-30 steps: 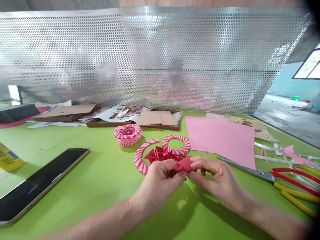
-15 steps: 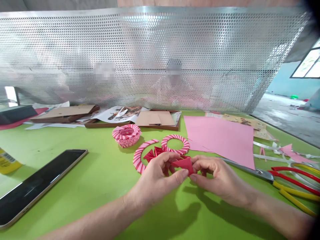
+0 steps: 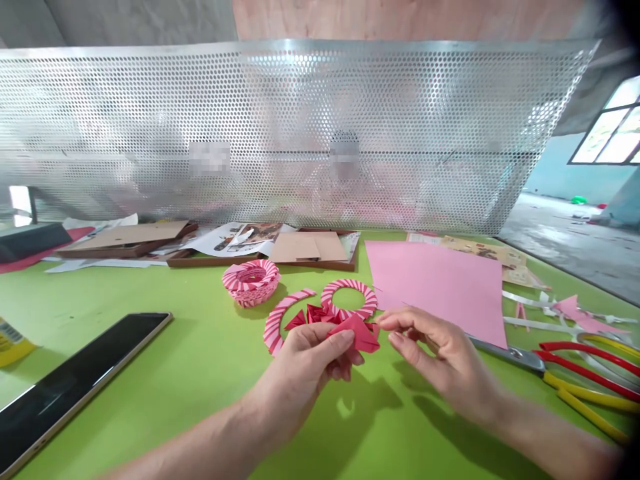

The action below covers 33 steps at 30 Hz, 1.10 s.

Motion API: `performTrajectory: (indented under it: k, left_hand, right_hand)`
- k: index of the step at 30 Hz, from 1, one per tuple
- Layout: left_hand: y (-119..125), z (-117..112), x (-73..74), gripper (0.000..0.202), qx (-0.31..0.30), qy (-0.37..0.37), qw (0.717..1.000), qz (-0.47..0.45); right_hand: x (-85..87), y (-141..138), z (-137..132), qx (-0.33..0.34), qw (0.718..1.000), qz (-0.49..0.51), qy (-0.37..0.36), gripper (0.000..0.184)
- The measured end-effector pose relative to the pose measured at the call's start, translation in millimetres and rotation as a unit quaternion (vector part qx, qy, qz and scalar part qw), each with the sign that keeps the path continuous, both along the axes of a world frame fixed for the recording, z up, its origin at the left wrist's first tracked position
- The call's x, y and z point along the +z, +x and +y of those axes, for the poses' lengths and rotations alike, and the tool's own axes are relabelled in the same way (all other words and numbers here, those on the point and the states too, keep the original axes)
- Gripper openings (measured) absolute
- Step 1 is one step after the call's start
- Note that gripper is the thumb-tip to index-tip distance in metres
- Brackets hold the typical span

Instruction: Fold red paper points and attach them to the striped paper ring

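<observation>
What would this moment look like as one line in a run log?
left hand: holds folded red paper piece | right hand: open, fingers beside paper | nearby: pink-striped paper ring, flat pink paper sheet

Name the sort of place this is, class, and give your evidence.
Probably a paper-craft workroom: a pink sheet, scissors, and a striped paper basket lie on a green table.

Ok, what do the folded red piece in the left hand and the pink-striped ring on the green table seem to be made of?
The folded red piece looks like thin matte paper, since it holds sharp creases. The pink-striped ring also looks like matte paper, its ridged stripes suggesting tightly folded strips; any glue can't be seen.
</observation>
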<state>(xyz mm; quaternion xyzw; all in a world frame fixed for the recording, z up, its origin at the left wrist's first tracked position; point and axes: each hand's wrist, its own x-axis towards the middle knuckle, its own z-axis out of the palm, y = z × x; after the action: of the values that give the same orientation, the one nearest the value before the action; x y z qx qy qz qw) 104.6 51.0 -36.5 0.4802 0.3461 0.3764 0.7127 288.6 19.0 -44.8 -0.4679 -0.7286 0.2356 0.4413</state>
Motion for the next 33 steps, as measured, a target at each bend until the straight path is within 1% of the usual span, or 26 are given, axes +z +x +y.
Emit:
performTrajectory:
  k: [2,5,7,9,12,15,20,22,24,27,30,33]
  left_hand:
    - [-0.3,-0.6,0.1,0.018,0.001,-0.012,1.0,-0.013]
    - [0.1,-1.3,0.6,0.017,0.0,-0.033,0.999,-0.027]
    - [1.0,-2.2,0.9,0.017,-0.005,-0.044,0.998,-0.035]
    - [2.2,-3.5,0.8,0.017,-0.014,-0.047,0.998,-0.041]
    - [3.7,-5.5,-0.3,0.016,-0.023,-0.047,0.998,-0.033]
    - [3.8,-6.1,-1.6,0.015,-0.03,-0.049,0.998,-0.022]
    - [3.4,-6.6,0.2,0.023,-0.045,-0.063,0.996,-0.038]
    - [3.9,-7.1,0.9,0.026,-0.05,-0.065,0.996,-0.034]
    - [4.3,-7.3,0.3,0.024,-0.053,-0.056,0.997,-0.018]
    - [4.3,-7.0,-2.3,0.02,-0.049,-0.025,0.998,0.004]
    - [3.7,-7.2,-4.3,0.021,-0.047,0.008,0.999,0.012]
    - [3.6,-8.1,-4.4,0.022,-0.046,0.026,0.998,0.016]
  right_hand:
    - [-1.2,0.3,-0.9,-0.012,0.994,-0.042,0.097,0.011]
    - [-2.5,0.7,-2.1,-0.013,0.97,-0.119,0.211,0.014]
    - [-3.3,1.0,-2.9,-0.007,0.95,-0.175,0.257,0.016]
    - [-3.8,1.6,-3.5,-0.003,0.933,-0.22,0.285,0.017]
    - [-3.2,3.1,-4.1,0.008,0.914,-0.261,0.311,0.018]
    - [-1.0,4.1,-4.6,0.018,0.902,-0.275,0.333,0.018]
    - [0.8,2.9,-5.7,0.002,0.901,-0.254,0.353,0.018]
    - [0.9,2.7,-6.3,0.004,0.894,-0.264,0.363,0.018]
    - [1.6,2.9,-7.1,0.015,0.887,-0.281,0.366,0.018]
    - [2.7,3.2,-7.7,0.015,0.889,-0.279,0.362,0.017]
    - [1.2,2.6,-6.5,0.02,0.893,-0.269,0.36,0.017]
    - [-2.4,1.0,-4.7,0.027,0.904,-0.244,0.349,0.017]
